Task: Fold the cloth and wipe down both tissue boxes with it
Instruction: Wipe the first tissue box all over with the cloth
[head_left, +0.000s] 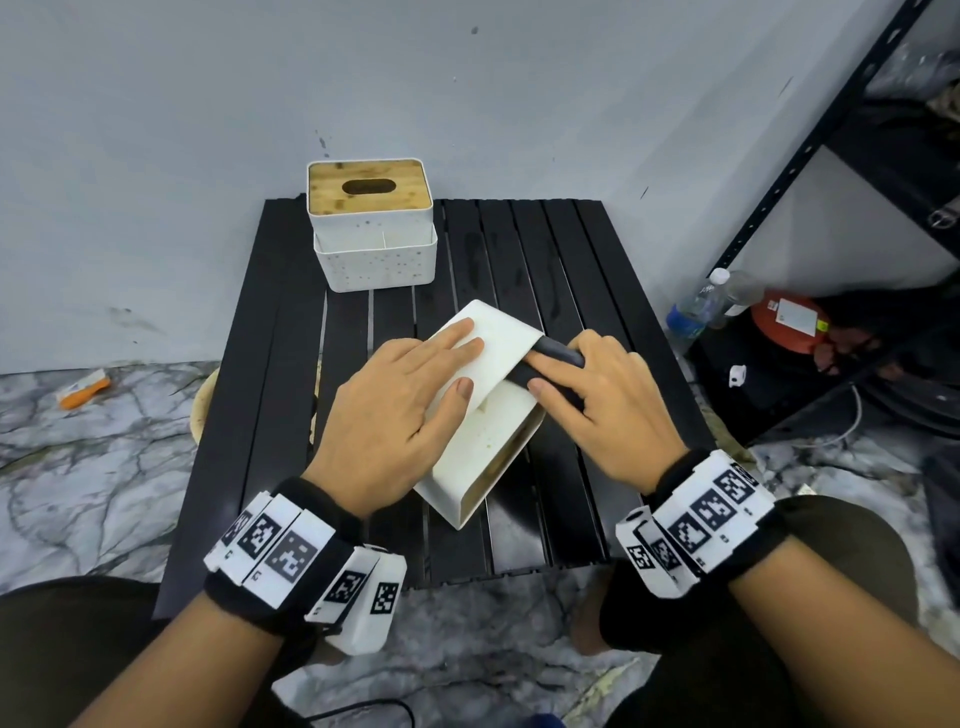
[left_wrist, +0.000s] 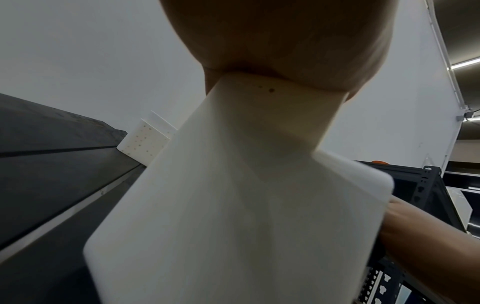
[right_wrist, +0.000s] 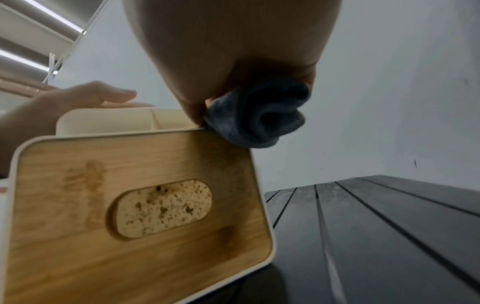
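Head view shows the left hand (head_left: 400, 395) lying flat on the tipped tissue box (head_left: 493, 415) to steady it while the right hand (head_left: 597, 395) grasps the bunched cloth (head_left: 558, 356), wiping its edge.

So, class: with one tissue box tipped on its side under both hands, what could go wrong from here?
1. The near tissue box lies on its side, steadied only by the flat left hand; a hard wipe may make it slide or roll on the slatted table.
2. The grey cloth is bunched in the right hand, so it may unfold.
3. The far tissue box may get forgotten.
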